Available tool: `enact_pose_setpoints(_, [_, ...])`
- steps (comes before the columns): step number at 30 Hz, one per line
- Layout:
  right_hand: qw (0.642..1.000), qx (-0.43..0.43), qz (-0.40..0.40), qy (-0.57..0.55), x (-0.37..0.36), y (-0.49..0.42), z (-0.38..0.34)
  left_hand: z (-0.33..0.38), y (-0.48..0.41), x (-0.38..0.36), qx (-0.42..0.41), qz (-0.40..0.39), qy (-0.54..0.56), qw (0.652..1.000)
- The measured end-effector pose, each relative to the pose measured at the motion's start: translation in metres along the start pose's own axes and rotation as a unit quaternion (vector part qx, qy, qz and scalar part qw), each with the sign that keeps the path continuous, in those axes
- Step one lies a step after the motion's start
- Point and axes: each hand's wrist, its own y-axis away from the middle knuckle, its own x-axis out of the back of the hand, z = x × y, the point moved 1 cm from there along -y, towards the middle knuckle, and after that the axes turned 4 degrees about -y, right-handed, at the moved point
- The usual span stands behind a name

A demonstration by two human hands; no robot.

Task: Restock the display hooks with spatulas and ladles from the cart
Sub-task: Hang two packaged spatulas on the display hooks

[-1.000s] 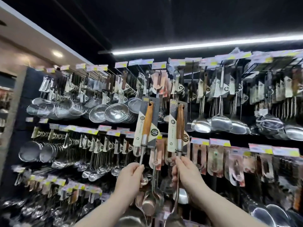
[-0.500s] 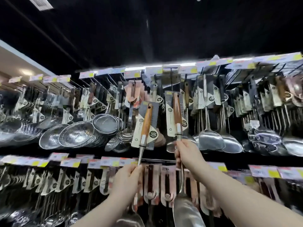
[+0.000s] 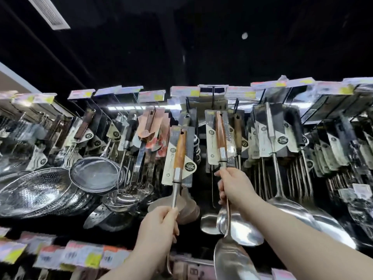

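Two steel utensils with wooden handles and card sleeves are raised to the top row of display hooks. My left hand [image 3: 159, 225] grips the steel shaft of the left utensil [image 3: 179, 152], whose handle top stays below the hooks. My right hand [image 3: 234, 186] grips the shaft of the right utensil [image 3: 221, 136]; its handle top sits just under a black hook [image 3: 213, 98] beneath the price tags. That utensil's steel bowl [image 3: 232, 259] hangs below my right wrist. Whether its hole is on the hook I cannot tell.
Mesh strainers [image 3: 36, 190] and skimmers crowd the left of the top row. Large steel spatulas [image 3: 286, 207] and packaged utensils hang on the right. Price tags [image 3: 183, 90] line the upper rail, and a lower tag rail [image 3: 80, 253] runs below my arms.
My view has tilted upward. Both hands have lifted their utensils higher, and the right one has risen closer to the top hook.
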Motion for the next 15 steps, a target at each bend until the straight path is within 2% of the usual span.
enact_pose_setpoints(15, [0.993,0.093,0.047,0.05,-0.036,-0.05,-0.011,-0.003,-0.04,-0.01,-0.029,-0.115,0.108,0.987])
